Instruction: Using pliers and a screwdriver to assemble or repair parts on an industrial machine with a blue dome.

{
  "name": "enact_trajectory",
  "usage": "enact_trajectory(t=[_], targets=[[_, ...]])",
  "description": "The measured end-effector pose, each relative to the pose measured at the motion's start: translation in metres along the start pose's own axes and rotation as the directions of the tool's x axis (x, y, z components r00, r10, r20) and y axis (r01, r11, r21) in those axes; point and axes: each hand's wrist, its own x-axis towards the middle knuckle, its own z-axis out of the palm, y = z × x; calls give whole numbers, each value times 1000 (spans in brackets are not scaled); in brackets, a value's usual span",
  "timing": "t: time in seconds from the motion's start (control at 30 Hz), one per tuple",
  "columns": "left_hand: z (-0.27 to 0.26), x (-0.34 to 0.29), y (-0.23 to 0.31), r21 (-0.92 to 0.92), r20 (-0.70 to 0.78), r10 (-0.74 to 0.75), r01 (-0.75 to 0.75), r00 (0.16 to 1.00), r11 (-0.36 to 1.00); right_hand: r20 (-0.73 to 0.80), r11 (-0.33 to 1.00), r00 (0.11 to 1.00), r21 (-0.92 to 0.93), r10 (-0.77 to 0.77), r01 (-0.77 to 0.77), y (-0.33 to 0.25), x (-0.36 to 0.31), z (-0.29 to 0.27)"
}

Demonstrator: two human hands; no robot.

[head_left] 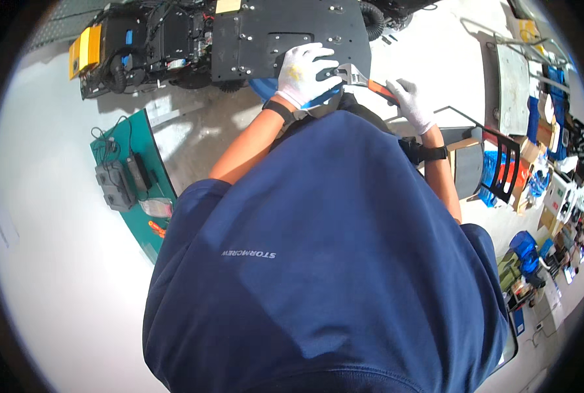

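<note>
My right hand (pixel 411 105), in a pale work glove, is closed round the end of an adjustable wrench (pixel 378 89) with an orange and black handle. The wrench's metal jaws lie at the near edge of a black machine plate (pixel 253 39), dotted with bolts. What the jaws sit on is too small to make out. My left hand (pixel 305 73), also gloved, rests with spread fingers over the plate's near edge, its fingertips close to the wrench head. Under that hand part of a round blue thing (pixel 260 87) shows.
Cables and a yellow block (pixel 88 51) sit at the machine's left end. A green mat (pixel 138 170) at left carries a grey device, a charger-like box and orange-handled pliers (pixel 156 228). At right stand a black metal frame (pixel 503 167), a grey cart (pixel 511 88) and cluttered boxes.
</note>
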Motion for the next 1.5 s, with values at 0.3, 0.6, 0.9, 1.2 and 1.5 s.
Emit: enact_trajectory(t=[0.3,0.6,0.9,1.2,1.5], targets=[[3,2,-7,-95,-75,-136,129,988,987,-187,985,967,23,171,-169,-26,-14,8],[21,46,5,108,-71,-406,412,911,905,-115,999,993,-41,-23,18,-35,53,-26],[36,51,14,97,-137,-481,495,866,864,289,940,933,-199,-215,278,-42,144,-78],[40,53,18,65,-228,-521,547,823,835,531,852,798,-242,-285,465,-44,180,-84],[35,61,20,82,-209,-529,554,822,828,395,819,844,-298,-363,491,-39,167,-82]])
